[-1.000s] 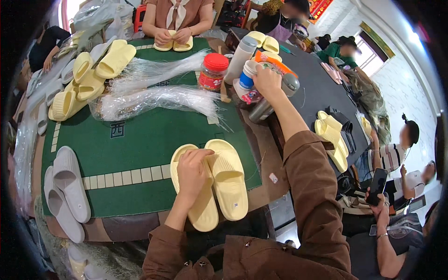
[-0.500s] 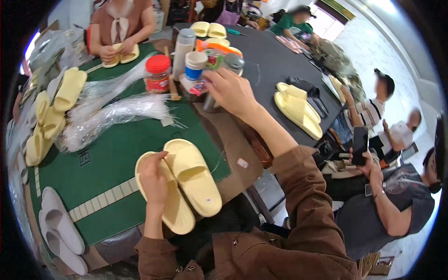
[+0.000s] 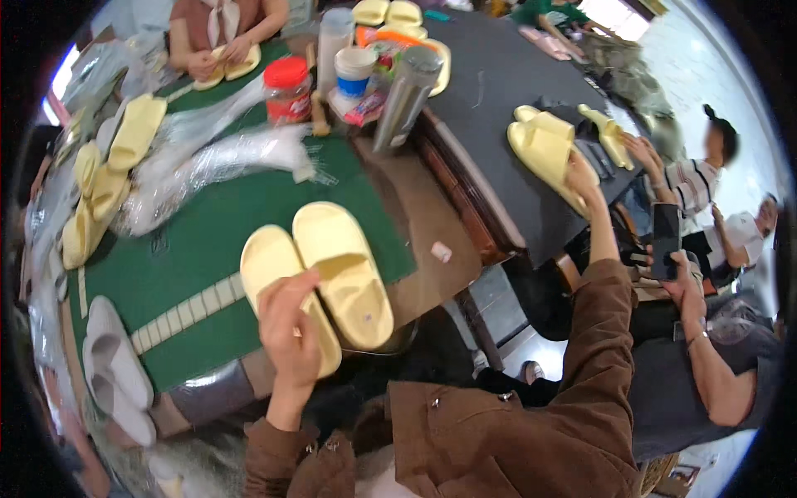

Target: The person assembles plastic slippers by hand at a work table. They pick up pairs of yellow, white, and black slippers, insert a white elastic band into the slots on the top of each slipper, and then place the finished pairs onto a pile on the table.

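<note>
The left hand [image 3: 290, 324] lies over the left one of two yellow slippers [image 3: 355, 299], with its fingers curled at the strap; whether it grips cannot be told. The slippers lie side by side at the near edge of the desk [image 3: 419, 241], partly over the green mat [image 3: 203, 241], toes away from the body. The right hand [image 3: 588, 181] extends to a second yellow pair [image 3: 535, 153] on the dark desk [image 3: 473, 116]. It touches the near slipper of that pair; its grip cannot be determined. Black slippers [image 3: 596, 149] lie just beyond. Grey slippers [image 3: 120, 365] lie at the mat's left corner. A grey flask [image 3: 408, 95] stands beside a cup [image 3: 354, 73].
</note>
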### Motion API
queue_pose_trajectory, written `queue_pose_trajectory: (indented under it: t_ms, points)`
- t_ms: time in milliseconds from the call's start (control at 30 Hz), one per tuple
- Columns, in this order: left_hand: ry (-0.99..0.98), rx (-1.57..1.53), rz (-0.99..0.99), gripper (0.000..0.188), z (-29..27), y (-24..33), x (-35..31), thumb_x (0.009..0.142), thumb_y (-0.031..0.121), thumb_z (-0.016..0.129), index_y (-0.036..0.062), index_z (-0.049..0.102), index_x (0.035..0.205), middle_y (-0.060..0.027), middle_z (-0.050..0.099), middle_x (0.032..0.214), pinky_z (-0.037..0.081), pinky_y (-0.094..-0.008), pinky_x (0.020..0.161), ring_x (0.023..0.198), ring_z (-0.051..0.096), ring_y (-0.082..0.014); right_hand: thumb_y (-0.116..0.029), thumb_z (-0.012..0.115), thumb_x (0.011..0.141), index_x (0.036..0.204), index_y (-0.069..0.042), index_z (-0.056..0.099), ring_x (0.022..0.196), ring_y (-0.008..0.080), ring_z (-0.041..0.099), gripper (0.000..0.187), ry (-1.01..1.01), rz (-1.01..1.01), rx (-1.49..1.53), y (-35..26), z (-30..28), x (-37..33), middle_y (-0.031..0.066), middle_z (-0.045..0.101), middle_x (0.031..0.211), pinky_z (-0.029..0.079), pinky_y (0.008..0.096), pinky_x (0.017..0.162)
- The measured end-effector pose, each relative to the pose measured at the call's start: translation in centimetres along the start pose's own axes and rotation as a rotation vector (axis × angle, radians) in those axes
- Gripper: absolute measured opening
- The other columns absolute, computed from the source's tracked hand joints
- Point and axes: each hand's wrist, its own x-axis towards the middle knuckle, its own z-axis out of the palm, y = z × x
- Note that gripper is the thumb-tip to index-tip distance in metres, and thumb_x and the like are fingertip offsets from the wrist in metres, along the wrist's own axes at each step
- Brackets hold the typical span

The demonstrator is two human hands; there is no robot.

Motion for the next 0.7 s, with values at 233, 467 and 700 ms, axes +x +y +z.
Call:
queue_pose_trajectory:
  t_ms: [233, 467, 700]
  points:
    - [-0.321, 0.448, 0.031, 0.045, 0.7, 1.3, -4.5, 0.081, 0.005, 0.061, 0.0090, 0.056, 0.126, -0.0050, 0.058, 0.125, 0.024, -0.0537, 0.107, 0.126, 0.046, -0.0275, -0.029, 0.052, 0.086, 0.112, -0.003, 0.060, 0.097, 0.0421, 0.062, 0.037, 0.118, 0.024, -0.063, -7.6, 2.8, -0.3, 0.0256, 0.065, 0.100, 0.048, 0.0447, 0.079]
    - [-0.342, 0.441, -0.044, 0.048, 3.7, -2.5, -3.0, 0.081, -0.004, 0.055, 0.0069, 0.053, 0.129, -0.0126, 0.058, 0.125, 0.028, -0.0575, 0.105, 0.124, 0.049, -0.0288, -0.005, 0.055, 0.078, 0.090, 0.003, 0.049, 0.079, 0.0400, 0.059, 0.016, 0.096, -0.299, 0.039, -19.0, 1.3, -9.9, 0.0233, 0.058, 0.083, 0.045, 0.0452, 0.071]
    - [-0.236, 0.404, -0.172, 0.043, -6.0, -7.3, -3.3, 0.079, -0.008, 0.046, 0.0000, 0.057, 0.120, -0.0179, 0.060, 0.120, 0.042, -0.0410, 0.098, 0.115, 0.056, -0.0328, -0.004, 0.061, 0.074, 0.090, -0.001, 0.054, 0.082, 0.0413, 0.060, 0.018, -0.055, -0.420, 0.108, -32.1, 3.4, -20.2, 0.0208, 0.061, 0.088, 0.048, 0.0467, 0.070]
